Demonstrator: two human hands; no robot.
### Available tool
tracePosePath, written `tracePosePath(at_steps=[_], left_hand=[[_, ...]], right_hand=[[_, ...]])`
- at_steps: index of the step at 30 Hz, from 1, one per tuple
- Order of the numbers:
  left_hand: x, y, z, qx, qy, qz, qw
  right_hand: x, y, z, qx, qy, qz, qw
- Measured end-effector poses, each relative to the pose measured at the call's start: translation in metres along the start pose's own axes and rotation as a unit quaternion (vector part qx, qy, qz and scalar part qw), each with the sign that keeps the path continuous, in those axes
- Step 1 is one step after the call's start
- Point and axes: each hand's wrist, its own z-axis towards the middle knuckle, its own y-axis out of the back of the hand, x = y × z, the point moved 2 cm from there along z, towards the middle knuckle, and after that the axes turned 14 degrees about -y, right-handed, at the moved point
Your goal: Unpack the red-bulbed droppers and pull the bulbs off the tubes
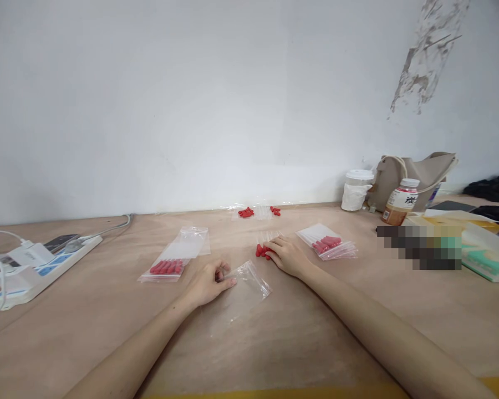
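My left hand (pixel 210 281) pinches the edge of an empty clear zip bag (pixel 249 284) that lies on the wooden table. My right hand (pixel 288 255) rests with its fingers curled over a small heap of loose red pieces (pixel 261 251) in the middle of the table. A filled bag with a row of red pieces (pixel 166 267) lies to the left of my left hand. A stack of filled bags (pixel 328 244) lies to the right of my right hand.
More loose red pieces (pixel 246 212) lie on clear bags near the wall. A white power strip (pixel 41 269) with chargers and cables sits at the left. At the right stand a jar (pixel 356 190), a bottle (pixel 400 202), a beige bag (pixel 416 172) and books (pixel 486 260).
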Motion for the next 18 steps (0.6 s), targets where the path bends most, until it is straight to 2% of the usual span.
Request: tracePosePath(at_steps=[4,9,12,15,18], left_hand=[[0.003,-0.001,-0.001,0.018,0.013,-0.002,1.0],[0.012,-0.002,-0.003,0.017,-0.013,-0.014,1.0],[0.025,-0.004,-0.004,-0.007,-0.013,-0.063,0.998],[0.041,-0.001,-0.002,-0.038,0.005,-0.164,0.986],[0.065,0.015,0.005,-0.114,0.069,-0.201,0.97]], right_hand=[[0.0,0.006,-0.003,-0.012,-0.035,-0.029,0.999],[0.0,0.01,-0.005,-0.023,-0.066,-0.024,0.997],[0.002,0.012,-0.005,-0.036,-0.068,-0.028,0.997],[0.002,0.016,-0.01,-0.06,-0.083,-0.021,0.995],[0.002,0.023,-0.024,-0.069,-0.068,-0.012,0.995]])
